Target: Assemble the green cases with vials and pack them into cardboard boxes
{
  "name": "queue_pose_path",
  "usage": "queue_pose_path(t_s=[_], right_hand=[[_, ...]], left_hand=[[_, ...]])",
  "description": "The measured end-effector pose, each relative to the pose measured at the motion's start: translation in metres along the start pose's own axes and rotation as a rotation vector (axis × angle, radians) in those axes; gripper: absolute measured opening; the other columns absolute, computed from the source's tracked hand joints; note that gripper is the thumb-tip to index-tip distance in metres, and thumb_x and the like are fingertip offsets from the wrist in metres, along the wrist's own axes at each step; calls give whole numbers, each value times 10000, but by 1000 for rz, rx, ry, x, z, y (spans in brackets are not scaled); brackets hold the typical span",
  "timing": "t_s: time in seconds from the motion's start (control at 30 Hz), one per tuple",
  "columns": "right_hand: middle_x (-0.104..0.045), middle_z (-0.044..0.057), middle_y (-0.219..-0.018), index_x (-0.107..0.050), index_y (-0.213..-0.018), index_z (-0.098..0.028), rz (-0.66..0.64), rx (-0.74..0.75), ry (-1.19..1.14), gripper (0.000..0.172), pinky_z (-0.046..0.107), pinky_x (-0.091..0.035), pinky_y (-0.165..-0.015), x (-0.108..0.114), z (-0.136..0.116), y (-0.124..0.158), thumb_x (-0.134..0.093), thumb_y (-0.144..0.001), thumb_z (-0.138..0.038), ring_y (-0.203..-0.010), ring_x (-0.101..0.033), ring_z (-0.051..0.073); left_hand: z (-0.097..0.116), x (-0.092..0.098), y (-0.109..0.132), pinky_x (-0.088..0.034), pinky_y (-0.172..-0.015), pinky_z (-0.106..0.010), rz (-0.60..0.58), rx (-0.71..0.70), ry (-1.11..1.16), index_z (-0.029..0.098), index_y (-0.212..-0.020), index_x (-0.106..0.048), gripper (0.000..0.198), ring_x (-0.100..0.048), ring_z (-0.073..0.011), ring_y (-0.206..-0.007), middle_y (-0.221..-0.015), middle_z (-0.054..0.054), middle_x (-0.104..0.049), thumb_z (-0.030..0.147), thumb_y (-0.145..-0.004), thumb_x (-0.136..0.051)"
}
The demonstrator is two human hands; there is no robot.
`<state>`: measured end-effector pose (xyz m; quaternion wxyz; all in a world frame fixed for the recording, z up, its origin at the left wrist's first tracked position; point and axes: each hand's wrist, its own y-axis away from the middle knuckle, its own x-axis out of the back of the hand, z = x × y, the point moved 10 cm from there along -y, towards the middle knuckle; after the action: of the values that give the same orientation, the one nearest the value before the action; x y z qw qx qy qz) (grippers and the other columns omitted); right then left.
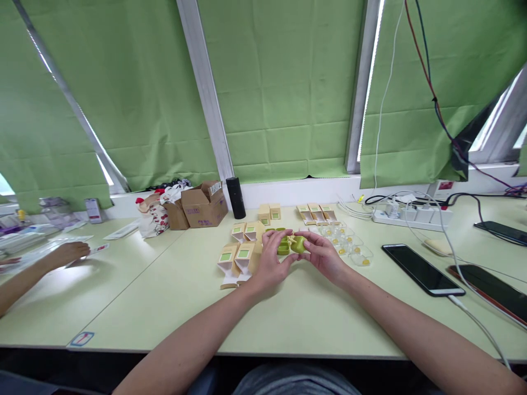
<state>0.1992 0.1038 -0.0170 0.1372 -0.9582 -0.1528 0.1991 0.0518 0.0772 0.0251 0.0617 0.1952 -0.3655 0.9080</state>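
A small green box-like piece [299, 244] with pale stringy material at its left side is held between both hands above the table; its exact kind does not show. My right hand [325, 255] pinches it from the right. My left hand [272, 258] closes on its left side, near the pale strands. Just behind my left fingers, more green pieces [284, 247] lie on the table, partly covered. Left of that hand stand open cardboard boxes [236, 260] with green labels. To the right of my right hand are clear plastic cups [349, 248] with yellow bits inside.
More small boxes [317, 214] stand farther back. A black cylinder [235, 198] and brown carton [204, 206] are at the wall. A phone [423, 270] with a cable and a power strip [411, 215] lie right. Another person's hand [68, 253] works at left.
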Motion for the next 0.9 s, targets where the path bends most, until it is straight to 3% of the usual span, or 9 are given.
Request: queue_pose_path(t_s=[0.2,0.33,0.43,0.57,0.63,0.77,0.9], right_hand=[[-756,80,-1090,-738,-1169,-253,9,22,94,506,375,-631,-728,0,0,0,-914,-781,-525,-888,-718,226],[-758,100,-1071,-729,-1151,-231,95,83,190,493,363,-608,-703,14,-8,-3,-792,-865,-628,-907,-711,239],[-768,102,-1008,-724,-1106,-216,256,191,391,421,364,-560,-700,35,-24,-3,-712,-916,-592,-873,-688,239],[-777,74,-985,-735,-1054,-240,426,340,829,210,439,-523,-786,49,-46,3,-665,-918,-383,-899,-635,276],[-788,68,-1012,-737,-1030,-257,420,419,1044,158,478,-510,-835,43,-53,6,-648,-899,-268,-980,-618,312],[-792,94,-1024,-741,-984,-262,311,527,1408,229,498,-475,-844,24,-58,7,-648,-833,-116,-1035,-581,352],[-770,131,-1073,-752,-1043,-247,178,395,1727,294,502,-416,-917,16,-52,3,-729,-770,-140,-1115,-547,374]], left_hand=[[6,-7,-1,-458,-1189,-552,-77,-33,-40,336,-1351,-700,512,-473,-309,-1366,-1314,-82,-679,144,-886,-798],[-3,1,-3,-466,-1189,-517,1,31,1,312,-1271,-747,455,-514,-304,-1363,-1280,-87,-672,153,-852,-828],[-21,9,-5,-510,-1143,-483,60,131,57,293,-1277,-758,459,-601,-286,-1294,-1319,-102,-648,209,-836,-852],[-44,11,-9,-537,-1095,-475,94,212,167,258,-1307,-737,468,-664,-264,-1210,-1304,-111,-700,309,-855,-845],[-52,11,-10,-541,-1083,-469,106,241,243,239,-1311,-722,492,-675,-261,-1202,-1327,-119,-715,348,-850,-855],[-60,7,-10,-587,-993,-425,109,300,431,227,-1322,-705,575,-709,-236,-1103,-1348,-130,-726,427,-819,-896],[-59,4,-7,-595,-930,-378,112,351,613,208,-1307,-695,645,-722,-230,-1059,-1303,-131,-741,479,-773,-933]])
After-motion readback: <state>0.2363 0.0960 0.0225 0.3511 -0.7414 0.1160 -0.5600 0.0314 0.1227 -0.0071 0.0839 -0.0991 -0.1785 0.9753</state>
